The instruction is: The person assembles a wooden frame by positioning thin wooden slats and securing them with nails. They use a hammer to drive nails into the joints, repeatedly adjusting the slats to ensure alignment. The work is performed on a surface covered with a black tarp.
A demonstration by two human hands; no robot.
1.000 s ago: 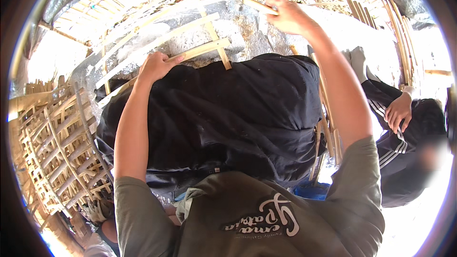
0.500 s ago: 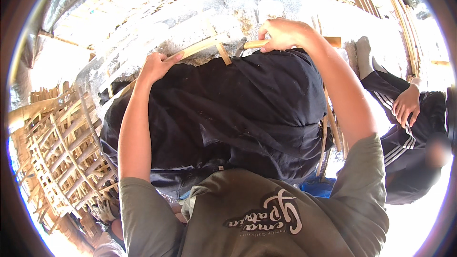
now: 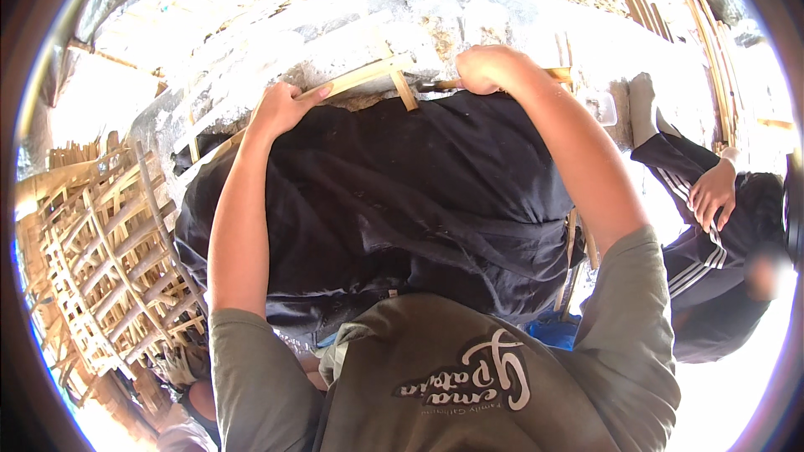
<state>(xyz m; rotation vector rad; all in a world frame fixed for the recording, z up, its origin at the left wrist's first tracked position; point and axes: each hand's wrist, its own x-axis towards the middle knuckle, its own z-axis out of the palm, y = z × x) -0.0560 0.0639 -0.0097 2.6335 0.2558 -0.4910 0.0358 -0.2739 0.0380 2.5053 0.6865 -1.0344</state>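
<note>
My left hand [image 3: 283, 109] is closed around a pale bamboo strip [image 3: 360, 76], thumb lying along its top. The strip slants up to the right across the far edge of the black cloth [image 3: 402, 176] over my lap. A short flat piece of bamboo [image 3: 404, 90] crosses it near its right end. My right hand [image 3: 483, 69] grips a knife-like tool by its wooden handle [image 3: 450, 84]; a dark metal part points left toward the crosspiece. The fingers are partly hidden behind the back of that hand. A yellowish wooden end [image 3: 559, 74] shows beyond my right forearm.
A woven bamboo lattice [image 3: 117, 259] stands at the left. Someone in dark striped trousers [image 3: 699, 255] sits at the right, a hand resting on the leg. Blue plastic [image 3: 553, 331] lies beside my right side, and bamboo poles [image 3: 716, 67] lie at the far right.
My right hand has shifted slightly left and turned, covering more of the handle. My left hand and the bamboo strip have moved slightly right in view.
</note>
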